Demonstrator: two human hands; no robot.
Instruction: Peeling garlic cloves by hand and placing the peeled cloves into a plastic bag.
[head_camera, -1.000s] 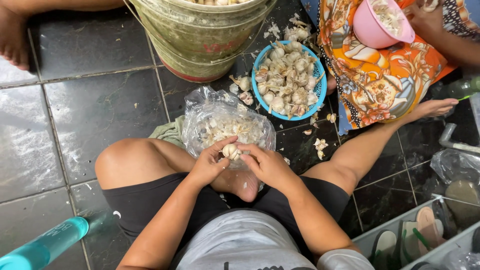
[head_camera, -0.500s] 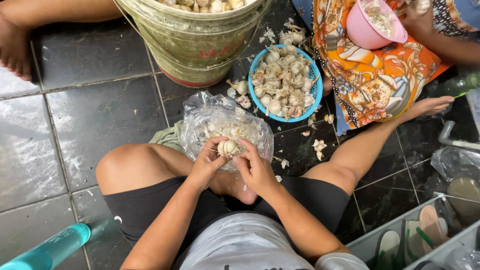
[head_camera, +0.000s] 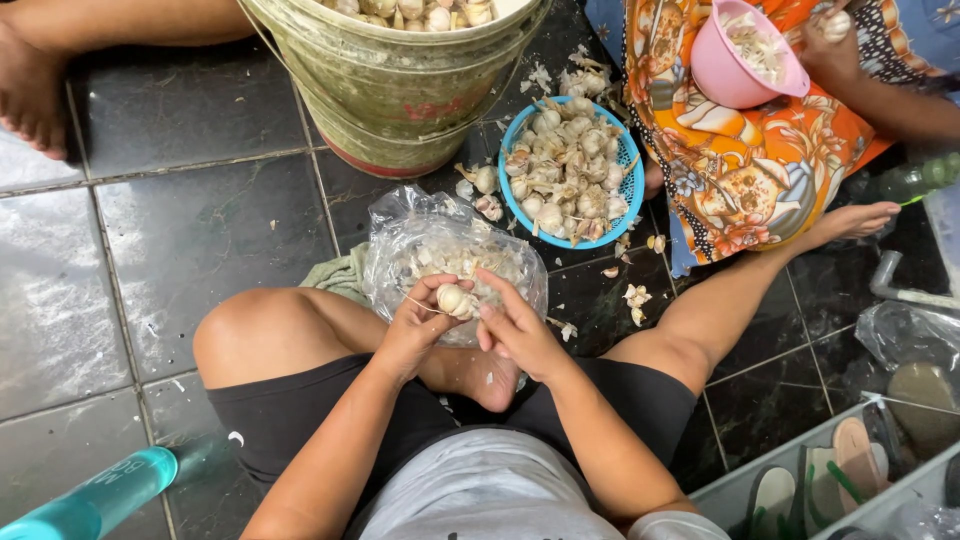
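Both hands are pinching one garlic bulb (head_camera: 452, 299) over the clear plastic bag (head_camera: 400, 240). Left hand (head_camera: 420, 325) is gripping it from 8 o'clock, right hand (head_camera: 515, 330) pressing fingertips in from 4 o'clock; long axis unclear. Blue basket (head_camera: 628, 190) of garlic is sitting at 1 o'clock, green bucket (head_camera: 390, 80) at 12, on a dark tiled floor (head_camera: 200, 220).

Soft even light, sharp focus, glossy tile glare
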